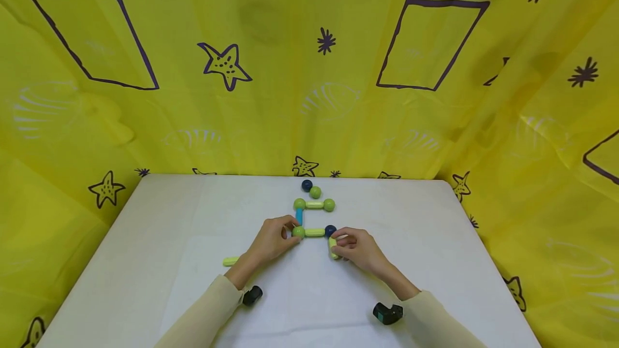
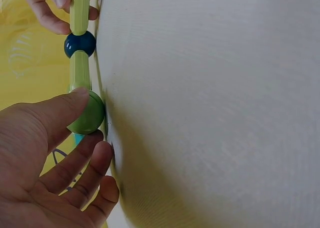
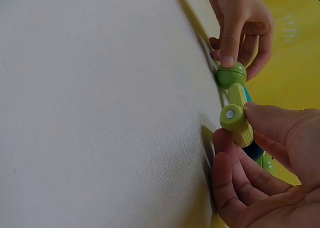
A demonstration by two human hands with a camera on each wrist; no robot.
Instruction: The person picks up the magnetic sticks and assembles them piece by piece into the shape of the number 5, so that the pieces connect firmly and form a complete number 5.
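Note:
My left hand (image 1: 272, 239) pinches a green ball (image 2: 90, 115) between thumb and fingers. A light green rod (image 1: 315, 232) runs from that ball to a dark blue ball (image 1: 330, 230). With thumb and fingertips, my right hand (image 1: 360, 251) grips another light green rod (image 3: 241, 134). One end of this rod meets the dark blue ball, and its free end shows a round metallic tip in the right wrist view. Behind the left fingers, a blue rod (image 1: 299, 216) leads back to a second green ball (image 1: 300, 204). There a light green rod (image 1: 314, 205) joins a third green ball (image 1: 329, 205).
Beyond the joined pieces lie a loose dark blue ball (image 1: 307, 186) and a loose green ball (image 1: 315, 192). A spare light green rod (image 1: 230, 261) lies left of the left wrist. Yellow patterned curtains (image 1: 280, 122) enclose the white table (image 1: 416, 214).

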